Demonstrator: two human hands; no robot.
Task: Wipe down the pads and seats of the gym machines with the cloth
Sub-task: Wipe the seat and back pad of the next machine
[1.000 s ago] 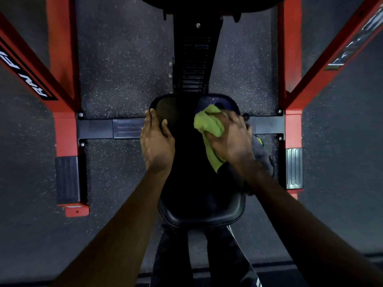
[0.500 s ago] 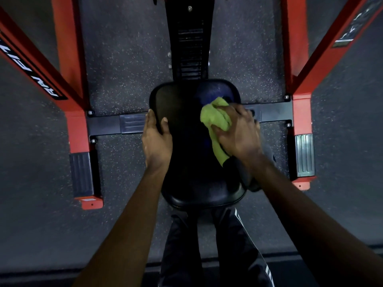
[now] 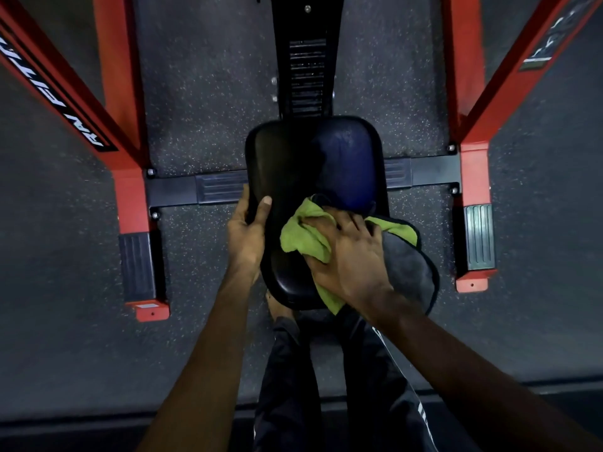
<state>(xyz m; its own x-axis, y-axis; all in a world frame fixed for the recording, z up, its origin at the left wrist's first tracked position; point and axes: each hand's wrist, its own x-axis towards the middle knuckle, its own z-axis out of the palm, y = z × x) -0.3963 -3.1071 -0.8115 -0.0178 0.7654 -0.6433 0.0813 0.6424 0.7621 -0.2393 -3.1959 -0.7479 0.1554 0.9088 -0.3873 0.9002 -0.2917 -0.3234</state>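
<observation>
A black padded seat of a gym machine lies below me in the middle of the view. My left hand grips the seat's left edge, thumb on top and fingers curled under the rim. My right hand presses a green cloth with a grey back onto the seat's near right part. Its fingers are bunched into the cloth. The grey part of the cloth hangs over the seat's right edge.
Red frame beams stand left and right of the seat, joined by a black crossbar with ribbed foot plates. A black rail runs ahead from the seat. Speckled rubber floor lies all around. My legs stand behind the seat.
My right hand has dragged the cloth from the seat's far right part toward me to its near right part. My left hand stays on the left edge. The view has shifted a little.
</observation>
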